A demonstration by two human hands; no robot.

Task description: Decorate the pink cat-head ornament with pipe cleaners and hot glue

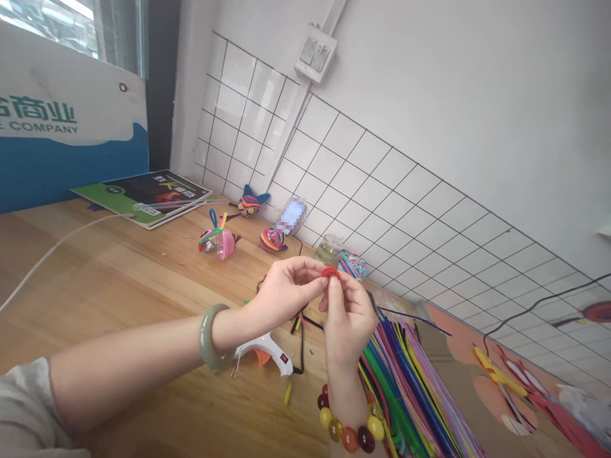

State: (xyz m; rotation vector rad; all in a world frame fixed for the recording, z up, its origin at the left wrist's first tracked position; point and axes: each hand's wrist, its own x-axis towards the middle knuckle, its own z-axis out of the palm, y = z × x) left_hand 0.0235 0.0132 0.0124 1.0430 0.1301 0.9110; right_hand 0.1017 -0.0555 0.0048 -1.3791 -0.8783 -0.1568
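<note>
Board [71, 108]: white above and blue below; large green Chinese characters end in 商业, and under them stands "E COMPANY", the left part cut off by the frame edge.
Booklet [119, 198]: black and green cover, lying on the wooden table [128, 273]; its Chinese title faces away from the person and is too small to read surely.
Phone [290, 215]: its screen is blurred into blocks, so nothing on it can be read.
Red strip [330, 272]: held above the table, between the two hands; small and curved, its bow toward the wall, its long axis running roughly sideways from one hand to the other.
Left hand [296, 280]: thumb and fingertips closed on the strip's left end; a green bangle [214, 337] circles the wrist.
Right hand [351, 308]: thumb and forefinger pinching the strip from the near side, the other fingers curled; a beaded bracelet [350, 439] circles this wrist.
Glue gun [278, 346]: white with an orange trigger, on the table below the left forearm.
Pipe cleaners [413, 381]: a many-coloured bundle just beside the right wrist.
Ornaments [219, 243]: three colourful, fish-like pieces beyond the hands, near a glass jar [328, 251].
</note>
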